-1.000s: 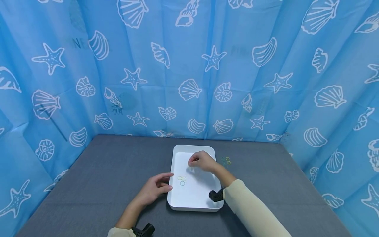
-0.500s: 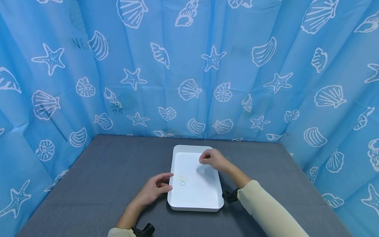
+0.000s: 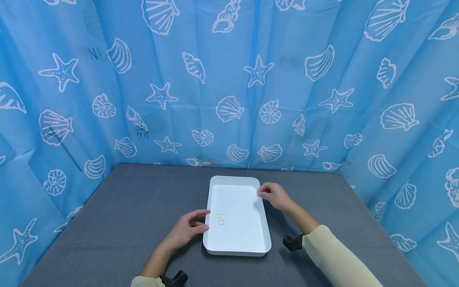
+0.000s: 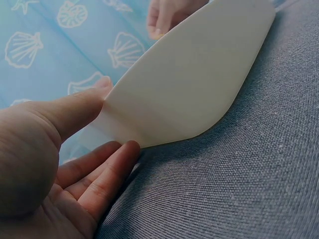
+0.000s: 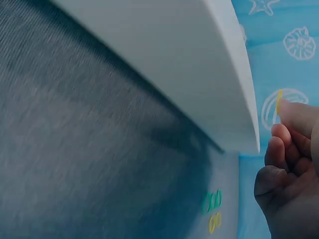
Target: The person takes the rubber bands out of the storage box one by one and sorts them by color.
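Observation:
My left hand (image 3: pixel 186 229) grips the left side of the white tray (image 3: pixel 236 251). In the left wrist view the thumb tip is at the rim and the other fingertips are low on the outer wall. My right hand (image 3: pixel 275 196) is up at the tray's far right rim. Its thumb and finger pinch a small yellow rubber band (image 5: pixel 279 101), seen nearly edge-on in the right wrist view. Inside the tray, towards its left side, lie two yellow rubber bands (image 3: pixel 222 216) and a blue-green rubber band (image 3: pixel 221 222).
In the right wrist view, green rubber bands (image 5: pixel 215 200) and yellow rubber bands (image 5: pixel 215 222) lie on the grey cloth (image 5: pixel 89 164) beyond the tray's right side. A blue shell-patterned curtain (image 3: pixel 229 79) closes off the back and both sides of the table.
My right hand has moved right, from above the tray's middle to its right rim, and now hides the bands on the cloth in the head view. My left hand and the tray stay put.

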### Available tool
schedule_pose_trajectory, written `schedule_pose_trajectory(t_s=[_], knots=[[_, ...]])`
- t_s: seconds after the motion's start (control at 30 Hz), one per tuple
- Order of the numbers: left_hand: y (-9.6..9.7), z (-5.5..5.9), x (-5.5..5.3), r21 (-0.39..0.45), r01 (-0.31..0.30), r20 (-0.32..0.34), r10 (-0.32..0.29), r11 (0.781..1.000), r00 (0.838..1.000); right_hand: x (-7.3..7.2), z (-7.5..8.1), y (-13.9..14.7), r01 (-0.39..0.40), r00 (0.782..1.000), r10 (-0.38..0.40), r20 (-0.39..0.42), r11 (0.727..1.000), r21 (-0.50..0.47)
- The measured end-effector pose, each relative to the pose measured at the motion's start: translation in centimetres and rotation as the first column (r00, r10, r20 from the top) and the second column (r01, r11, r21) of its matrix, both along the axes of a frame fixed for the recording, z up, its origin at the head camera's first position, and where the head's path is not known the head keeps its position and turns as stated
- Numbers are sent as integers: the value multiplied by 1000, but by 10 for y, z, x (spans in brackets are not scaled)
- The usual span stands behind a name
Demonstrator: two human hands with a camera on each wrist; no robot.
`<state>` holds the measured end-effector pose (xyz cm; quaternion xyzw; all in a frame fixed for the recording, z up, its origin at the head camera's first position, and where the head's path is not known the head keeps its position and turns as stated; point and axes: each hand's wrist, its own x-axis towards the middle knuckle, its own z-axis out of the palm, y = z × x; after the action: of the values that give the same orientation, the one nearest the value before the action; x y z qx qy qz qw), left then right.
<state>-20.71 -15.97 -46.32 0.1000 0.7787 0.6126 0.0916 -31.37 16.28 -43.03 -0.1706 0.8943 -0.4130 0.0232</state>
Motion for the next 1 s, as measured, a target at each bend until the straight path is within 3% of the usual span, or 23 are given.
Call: schedule_pose_trajectory(t_s=[0.13, 0.23, 0.7, 1.0], knots=[[-2, -16, -7, -10, -3, -8, 3, 1000, 1000, 2, -6, 13, 19, 1000, -19, -20, 1000, 4], [-3, -22, -9, -9, -1, -15, 1, 1000, 1000, 3, -11, 23, 32, 999, -32, -37, 999, 10], [-2, -21, -9, 5, -1, -12, 1, 1000, 1000, 6, -33, 53, 179, 983, -172, -70, 978, 110], [-4, -25, -13, -25, -11, 0, 11, 1000, 1000, 2, -42, 60, 262, 965, -258, -47, 957, 126]])
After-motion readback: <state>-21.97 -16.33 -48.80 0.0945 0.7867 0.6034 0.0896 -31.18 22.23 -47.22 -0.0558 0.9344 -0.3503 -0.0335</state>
